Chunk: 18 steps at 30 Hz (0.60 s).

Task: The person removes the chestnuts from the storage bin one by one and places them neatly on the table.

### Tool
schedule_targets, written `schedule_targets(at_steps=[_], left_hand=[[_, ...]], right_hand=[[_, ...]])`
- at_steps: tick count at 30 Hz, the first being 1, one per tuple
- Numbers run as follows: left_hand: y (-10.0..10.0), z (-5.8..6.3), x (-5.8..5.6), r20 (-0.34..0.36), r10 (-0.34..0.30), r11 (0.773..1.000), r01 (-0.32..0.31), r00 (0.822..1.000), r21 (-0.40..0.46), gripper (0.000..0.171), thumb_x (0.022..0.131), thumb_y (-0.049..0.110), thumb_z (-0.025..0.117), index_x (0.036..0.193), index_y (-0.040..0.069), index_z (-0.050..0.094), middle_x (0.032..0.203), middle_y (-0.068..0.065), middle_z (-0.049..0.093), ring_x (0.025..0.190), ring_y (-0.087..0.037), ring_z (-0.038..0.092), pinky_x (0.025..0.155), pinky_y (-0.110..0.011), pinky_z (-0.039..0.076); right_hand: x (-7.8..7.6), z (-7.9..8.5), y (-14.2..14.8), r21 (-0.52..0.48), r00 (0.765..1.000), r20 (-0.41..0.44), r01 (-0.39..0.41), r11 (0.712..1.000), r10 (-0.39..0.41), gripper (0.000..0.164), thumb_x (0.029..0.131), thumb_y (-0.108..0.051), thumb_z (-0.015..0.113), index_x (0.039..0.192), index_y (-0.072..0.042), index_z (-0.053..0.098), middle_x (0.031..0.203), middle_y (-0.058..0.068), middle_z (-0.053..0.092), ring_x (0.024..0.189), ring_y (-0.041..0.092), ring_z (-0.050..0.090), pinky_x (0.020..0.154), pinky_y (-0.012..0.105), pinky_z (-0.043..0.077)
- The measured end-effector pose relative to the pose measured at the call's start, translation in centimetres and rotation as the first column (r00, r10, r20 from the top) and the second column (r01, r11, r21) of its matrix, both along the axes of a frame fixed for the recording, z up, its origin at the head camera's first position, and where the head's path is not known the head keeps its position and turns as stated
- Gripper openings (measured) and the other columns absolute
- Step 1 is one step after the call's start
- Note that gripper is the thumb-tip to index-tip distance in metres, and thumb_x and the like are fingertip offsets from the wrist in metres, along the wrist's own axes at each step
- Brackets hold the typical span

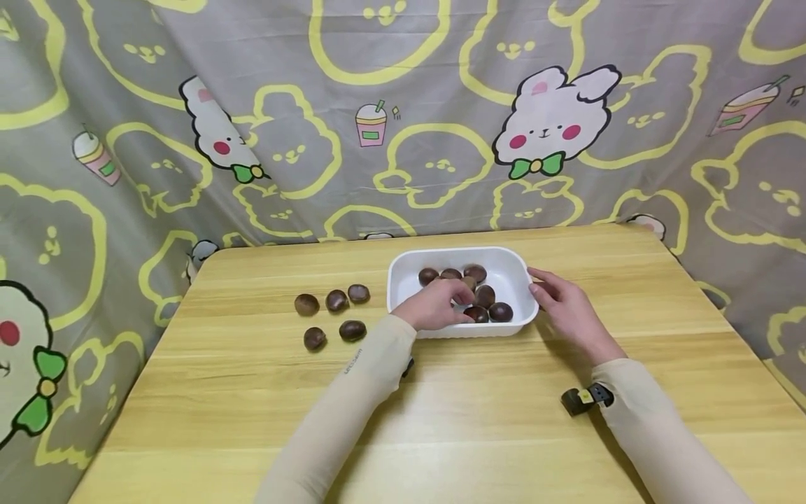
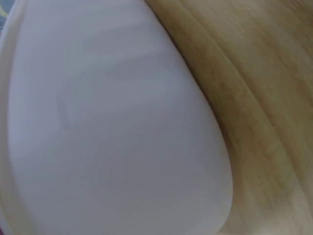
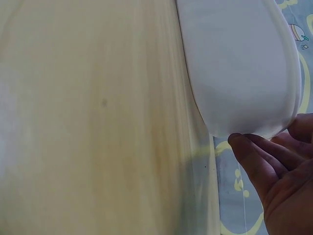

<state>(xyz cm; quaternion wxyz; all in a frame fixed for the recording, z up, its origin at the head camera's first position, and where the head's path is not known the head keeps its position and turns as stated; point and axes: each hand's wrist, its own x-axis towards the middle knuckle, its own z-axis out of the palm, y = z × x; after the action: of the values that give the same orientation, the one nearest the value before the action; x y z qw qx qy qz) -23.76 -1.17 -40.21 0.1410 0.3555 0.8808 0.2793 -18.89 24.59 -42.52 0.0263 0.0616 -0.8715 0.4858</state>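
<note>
A white plastic tray (image 1: 522,297) stands on the table with several brown chestnuts (image 1: 485,296) inside. My left hand (image 1: 436,302) reaches over its near left rim, thumb and fingers spread apart. Their tips are right at a chestnut (image 1: 476,315) by the near wall, and white tray floor shows between them. At the tray's right end, my right hand (image 1: 569,308) grips the rim, the thumb on it and the fingers against the outer wall. In the left wrist view the tray's outer wall (image 2: 117,117) hides the left hand.
Left of the tray, several more chestnuts (image 1: 336,301) lie in two loose rows on the wooden table (image 1: 472,434). A patterned curtain (image 1: 434,91) hangs behind the table and along its sides. Each forearm wears a light sleeve; a dark camera (image 1: 576,402) sits at the right wrist.
</note>
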Motion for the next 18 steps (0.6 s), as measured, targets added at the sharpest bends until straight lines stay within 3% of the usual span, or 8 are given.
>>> schedule_targets(at_steps=[12,18], left_hand=[[0.8,0.0,-0.5,0.013,-0.023,0.997,0.023,1.0,-0.077,0.025,0.086,0.012,0.077,0.109,0.006,0.07,0.1,-0.002,0.067,0.091,-0.012,0.062,0.08,-0.017,0.046],[1.4,-0.2,-0.7,0.047,-0.041,0.995,0.046,0.998,-0.092,0.023,0.087,0.012,0.076,0.109,0.007,0.072,0.098,0.001,0.067,0.086,-0.006,0.062,0.077,-0.014,0.046]], right_hand=[[-0.2,0.0,0.0,0.017,1.0,-0.011,0.001,1.0,0.0,0.047,0.105,-0.023,0.048,0.144,0.002,0.044,0.123,0.03,0.06,0.109,0.038,0.061,0.089,0.036,0.051],[-0.1,-0.2,0.1,0.02,1.0,-0.01,0.007,1.0,-0.007,0.046,0.106,-0.022,0.047,0.144,0.003,0.044,0.122,0.03,0.06,0.109,0.038,0.061,0.088,0.033,0.052]])
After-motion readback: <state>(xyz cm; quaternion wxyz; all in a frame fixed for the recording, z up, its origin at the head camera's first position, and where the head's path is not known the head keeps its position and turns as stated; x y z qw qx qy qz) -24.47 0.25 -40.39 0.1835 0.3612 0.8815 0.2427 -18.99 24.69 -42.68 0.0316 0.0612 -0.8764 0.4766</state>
